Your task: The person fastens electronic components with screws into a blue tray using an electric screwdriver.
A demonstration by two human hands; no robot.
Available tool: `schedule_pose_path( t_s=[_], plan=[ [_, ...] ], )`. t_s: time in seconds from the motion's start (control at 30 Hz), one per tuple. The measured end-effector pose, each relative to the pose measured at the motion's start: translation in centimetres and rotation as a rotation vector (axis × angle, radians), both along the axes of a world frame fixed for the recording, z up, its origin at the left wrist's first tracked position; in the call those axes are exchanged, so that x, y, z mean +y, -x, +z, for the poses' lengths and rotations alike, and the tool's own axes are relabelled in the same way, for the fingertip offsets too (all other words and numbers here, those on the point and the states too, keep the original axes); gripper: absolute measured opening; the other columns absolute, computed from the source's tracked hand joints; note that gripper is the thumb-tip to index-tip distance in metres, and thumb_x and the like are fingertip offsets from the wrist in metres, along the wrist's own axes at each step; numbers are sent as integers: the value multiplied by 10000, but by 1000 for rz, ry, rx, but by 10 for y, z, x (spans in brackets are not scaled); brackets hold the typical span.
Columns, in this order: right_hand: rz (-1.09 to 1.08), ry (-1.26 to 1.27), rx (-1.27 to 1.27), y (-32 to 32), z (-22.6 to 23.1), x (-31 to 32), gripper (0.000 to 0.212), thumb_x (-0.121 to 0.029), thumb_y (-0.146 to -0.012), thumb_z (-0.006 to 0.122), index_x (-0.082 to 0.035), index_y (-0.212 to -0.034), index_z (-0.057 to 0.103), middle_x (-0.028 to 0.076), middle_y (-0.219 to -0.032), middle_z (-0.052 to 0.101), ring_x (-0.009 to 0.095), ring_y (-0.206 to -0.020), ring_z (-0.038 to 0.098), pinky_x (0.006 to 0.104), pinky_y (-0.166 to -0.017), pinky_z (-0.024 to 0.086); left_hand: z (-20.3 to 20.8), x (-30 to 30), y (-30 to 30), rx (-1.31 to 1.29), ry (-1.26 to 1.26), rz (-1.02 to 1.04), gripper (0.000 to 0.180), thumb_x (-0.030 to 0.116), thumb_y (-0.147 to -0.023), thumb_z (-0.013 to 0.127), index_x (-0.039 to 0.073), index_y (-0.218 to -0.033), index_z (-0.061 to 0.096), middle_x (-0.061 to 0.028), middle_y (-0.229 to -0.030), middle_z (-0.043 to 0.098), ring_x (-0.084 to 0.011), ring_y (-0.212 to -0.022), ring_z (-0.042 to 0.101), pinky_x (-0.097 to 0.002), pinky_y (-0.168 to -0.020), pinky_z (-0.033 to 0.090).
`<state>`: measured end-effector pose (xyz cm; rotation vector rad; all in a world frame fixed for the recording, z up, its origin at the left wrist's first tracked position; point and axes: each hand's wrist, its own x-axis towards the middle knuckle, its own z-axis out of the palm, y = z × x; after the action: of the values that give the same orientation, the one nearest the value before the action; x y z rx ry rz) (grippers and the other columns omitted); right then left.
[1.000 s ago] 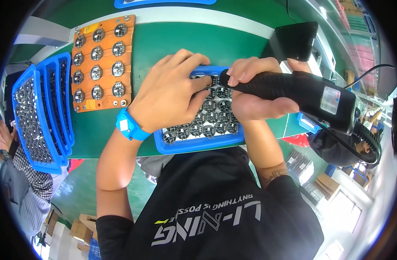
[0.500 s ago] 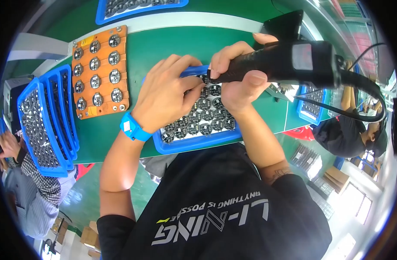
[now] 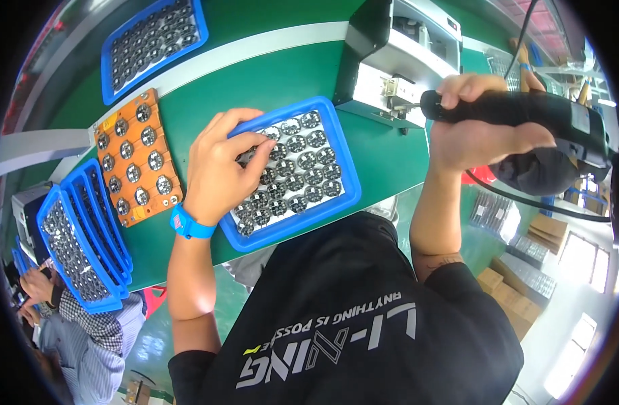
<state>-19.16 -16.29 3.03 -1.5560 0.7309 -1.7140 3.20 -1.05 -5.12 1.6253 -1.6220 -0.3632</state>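
My left hand [image 3: 218, 162] reaches over the upper left of a blue tray [image 3: 353, 185], which holds rows of round black circuit boards [image 3: 294, 183] on a white insert. Its thumb and forefinger are pinched low over the boards; whatever they hold is hidden. My right hand [image 3: 468, 138] is wrapped round a thick black electric screwdriver [image 3: 508, 108] lying nearly level. The bit end points left at the front of a grey and black box-shaped machine [image 3: 363, 71], which looks like a screw feeder.
An orange fixture plate [image 3: 151, 210] bearing round boards lies left of the tray. Further left stands a stack of tilted blue trays [image 3: 49, 206]. Another filled tray [image 3: 203, 30] lies beyond the pale ledge. The driver's black cable [image 3: 539, 208] loops right. Another person's hands [image 3: 38, 287] are at lower left.
My right hand has carried the screwdriver away from the tray, rightward to the box-shaped machine. The left hand stays over the tray, pinched. The view has shifted, bringing the machine fully into sight.
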Motion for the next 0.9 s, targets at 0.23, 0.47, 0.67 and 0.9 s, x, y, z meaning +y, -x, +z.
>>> schedule_pose_path(
  t_s=[0.23,0.47,0.67,0.9],
  plan=[
    [9,-38,10,-4,-16,-2,749,-770,-907,289,-95,-1225,353,104,-589,505,208,-441,446,359,-476,417,10,-1,-7,57,15,-25,95,-26,-741,706,-20,-836,703,-155,-1086,672,-286,-944,654,-357,-843,522],
    [173,-185,-58,0,-16,0,753,-785,-888,341,-129,-1257,373,70,-613,464,183,-449,440,344,-500,404,8,4,-14,139,-45,-76,235,-81,-681,589,-11,-875,703,-152,-1123,650,-291,-974,641,-376,-862,517],
    [520,-186,-325,-50,-27,36,855,-856,-833,292,-142,-1301,340,70,-609,479,190,-435,458,366,-475,438,6,3,-17,104,-64,-113,350,-74,-615,543,0,-914,707,-148,-1195,612,-325,-1053,601,-404,-910,497],
    [526,-304,-36,-108,-52,62,937,-895,-767,325,-140,-1319,271,77,-635,533,183,-447,475,339,-493,459,7,2,-19,-2,-54,-81,311,53,-597,572,17,-864,727,-124,-1151,598,-312,-968,590,-416,-799,515]
  ],
)
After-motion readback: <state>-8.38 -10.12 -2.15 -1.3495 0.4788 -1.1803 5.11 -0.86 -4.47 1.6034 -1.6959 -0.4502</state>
